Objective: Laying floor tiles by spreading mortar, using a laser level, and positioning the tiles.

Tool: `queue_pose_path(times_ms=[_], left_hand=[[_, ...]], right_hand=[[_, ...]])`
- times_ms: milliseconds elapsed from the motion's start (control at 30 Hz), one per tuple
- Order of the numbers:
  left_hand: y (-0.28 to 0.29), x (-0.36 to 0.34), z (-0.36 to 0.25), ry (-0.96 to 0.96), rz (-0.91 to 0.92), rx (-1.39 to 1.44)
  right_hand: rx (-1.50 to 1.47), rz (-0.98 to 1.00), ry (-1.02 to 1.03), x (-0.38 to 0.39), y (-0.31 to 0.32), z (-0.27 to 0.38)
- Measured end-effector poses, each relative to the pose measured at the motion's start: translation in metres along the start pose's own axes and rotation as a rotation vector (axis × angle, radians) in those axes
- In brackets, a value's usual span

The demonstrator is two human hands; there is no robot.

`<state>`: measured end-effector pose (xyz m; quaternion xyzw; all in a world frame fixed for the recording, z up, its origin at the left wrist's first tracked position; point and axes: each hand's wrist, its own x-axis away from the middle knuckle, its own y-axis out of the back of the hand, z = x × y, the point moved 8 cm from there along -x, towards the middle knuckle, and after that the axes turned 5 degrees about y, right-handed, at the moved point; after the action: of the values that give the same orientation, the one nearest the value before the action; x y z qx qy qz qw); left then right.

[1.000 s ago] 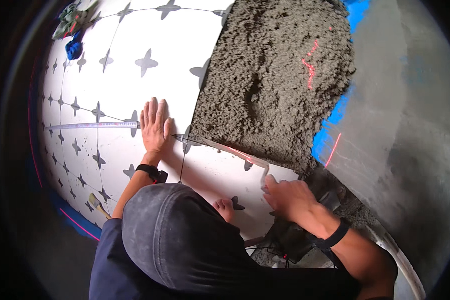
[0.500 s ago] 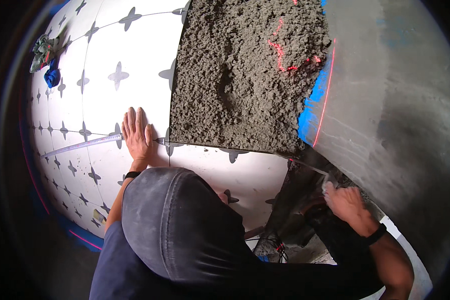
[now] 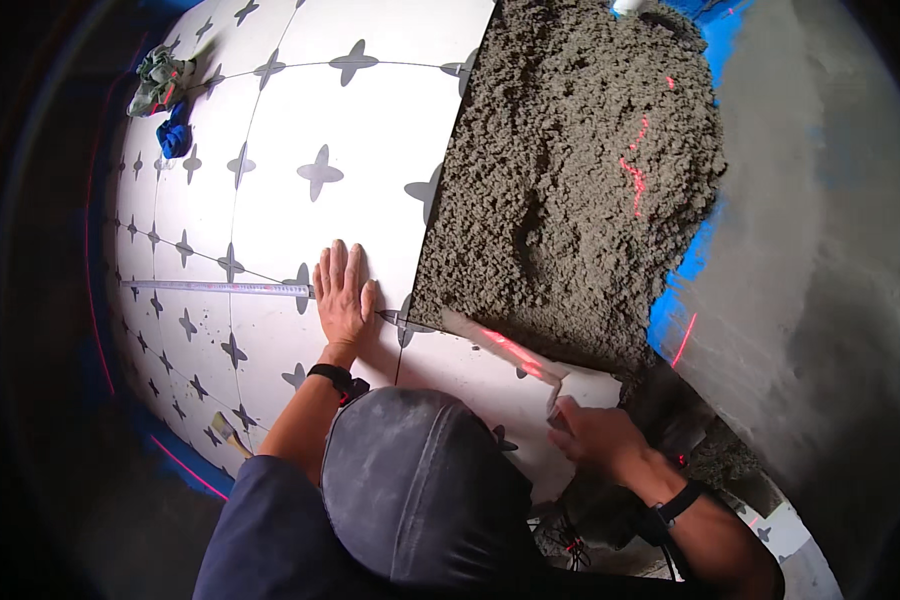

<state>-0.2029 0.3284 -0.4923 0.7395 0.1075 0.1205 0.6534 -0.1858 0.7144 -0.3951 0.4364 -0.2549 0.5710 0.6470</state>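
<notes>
My left hand (image 3: 343, 305) lies flat with fingers stretched on a white tile (image 3: 300, 225) patterned with grey four-petal shapes. Next to its fingers ends a long, thin measuring strip (image 3: 220, 288), marked along its length. In my closed right hand (image 3: 605, 437) is a trowel (image 3: 500, 345) with a long narrow blade, pointing left over the border between tiles and mortar. A red laser streak crosses the blade. Beyond it spreads a rough, grainy bed of grey mortar (image 3: 560, 180). A dusty, dark rounded cloth shape (image 3: 410, 480) with a seam fills the lower middle and hides what is below it.
Green cloth (image 3: 160, 80) and blue cloth (image 3: 174, 133) lie on the tiles at far left. A brush (image 3: 227, 432) rests near the left edge. Smooth grey plaster (image 3: 810, 250) rises at right, blue along its foot. Dark cables (image 3: 567, 540) lie near the lower middle.
My right hand has swung left and brought the trowel from the dark gap at right to the tile-mortar border. The whole view has shifted; my left hand keeps its spot on the tile.
</notes>
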Motion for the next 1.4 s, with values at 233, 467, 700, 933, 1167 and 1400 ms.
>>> queue_pose_path(times_ms=[233, 467, 700, 933, 1167, 1400], left_hand=[[-0.001, 0.001, 0.002, 0.009, 0.022, 0.021], [0.004, -0.002, -0.001, 0.005, 0.027, 0.019], [0.001, -0.001, 0.002, -0.013, 0.000, 0.015], [0.001, 0.000, 0.001, -0.011, 0.021, 0.003], [0.005, -0.002, -0.001, -0.016, 0.011, 0.030], [0.003, 0.000, -0.002, -0.021, 0.005, 0.066]], right_hand=[[0.008, -0.180, -0.121, 0.006, 0.024, -0.016], [-0.133, -0.573, -0.147, 0.011, 0.069, -0.008], [-0.416, -1.078, -0.313, 0.012, 0.139, -0.058], [-0.141, -0.705, -0.208, 0.016, 0.055, -0.033], [-0.133, -0.813, -0.215, 0.024, 0.075, -0.023], [-0.260, -0.540, -0.201, 0.008, 0.022, 0.011]])
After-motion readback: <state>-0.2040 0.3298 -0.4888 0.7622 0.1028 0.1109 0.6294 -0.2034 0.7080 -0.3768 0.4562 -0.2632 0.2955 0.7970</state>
